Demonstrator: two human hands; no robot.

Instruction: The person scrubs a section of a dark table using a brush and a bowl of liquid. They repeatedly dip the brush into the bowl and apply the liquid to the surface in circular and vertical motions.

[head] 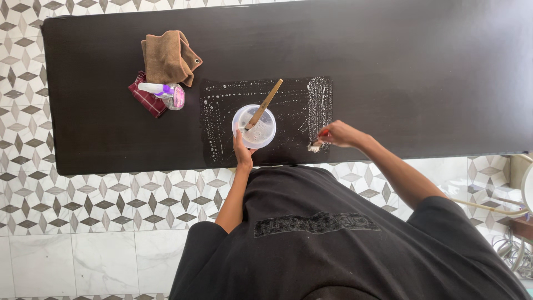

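My left hand grips the near rim of a clear round plastic container that stands on a dark wooden table. A wooden stick leans out of the container toward the far right. My right hand is shut on a small brush with a reddish handle, and its pale bristles touch the table near the front edge. Both hands are over a wet rectangular patch dotted and streaked with white foam.
At the table's left lie a brown folded cloth, a dark red checked cloth and a clear spray bottle on its side. Patterned floor tiles surround the table. White furniture and cables sit at the right edge.
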